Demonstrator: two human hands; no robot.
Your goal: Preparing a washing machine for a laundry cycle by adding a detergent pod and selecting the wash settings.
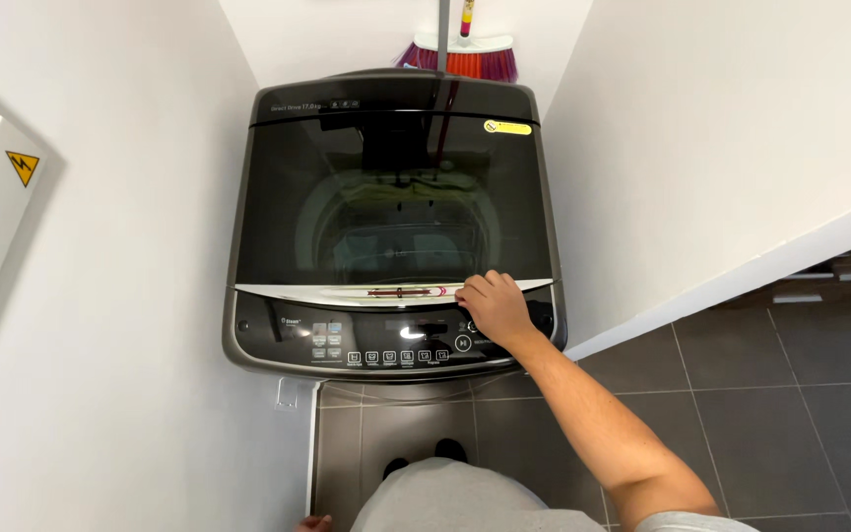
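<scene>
Dark grey metal and tinted glass fill the alcove: a top-loading washing machine stands between two white walls, its smoked-glass lid shut over the steel drum. The person's right hand rests at the lid's front edge, fingers curled against the silver handle strip near its right end; whether they grip the strip or merely touch it cannot be told. Just below the hand runs the glossy black control panel with its row of small buttons. The left hand shows only as a sliver at the bottom edge, near the person's grey clothing, its grip impossible to judge. Behind the machine a broom with orange and purple bristles leans against the back wall. Grey floor tiles stretch away to the right.
</scene>
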